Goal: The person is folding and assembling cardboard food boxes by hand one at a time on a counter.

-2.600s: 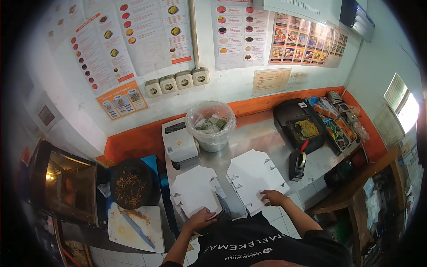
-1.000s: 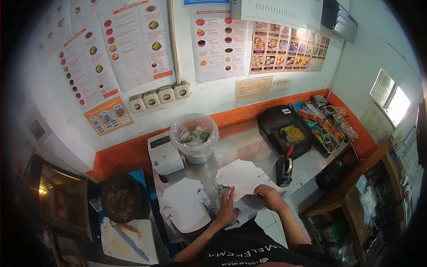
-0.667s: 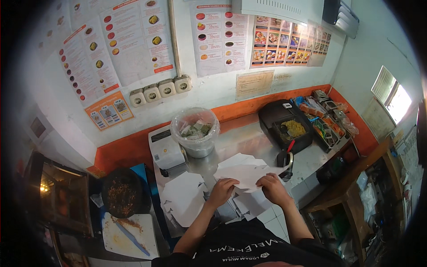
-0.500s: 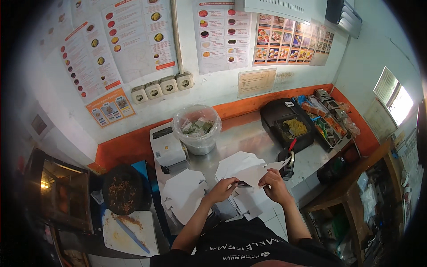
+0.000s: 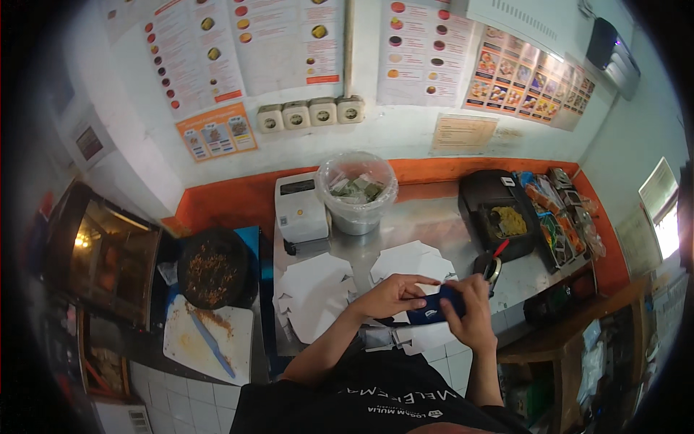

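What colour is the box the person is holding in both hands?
Dark blue outside, white inside. The box shows best in the head view.

Clear tub (image 5: 356, 192) at twelve o'clock, white printer (image 5: 300, 210) left of it, black pan (image 5: 212, 268) at nine, black fryer (image 5: 500, 215) at two.

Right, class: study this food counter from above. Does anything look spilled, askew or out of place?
Mostly tidy. Brown crumbs are scattered on the white cutting board around the blue-handled knife, just below the black pan. The flat white box blanks lie fanned, not squared. Both hands hold a dark blue piece.
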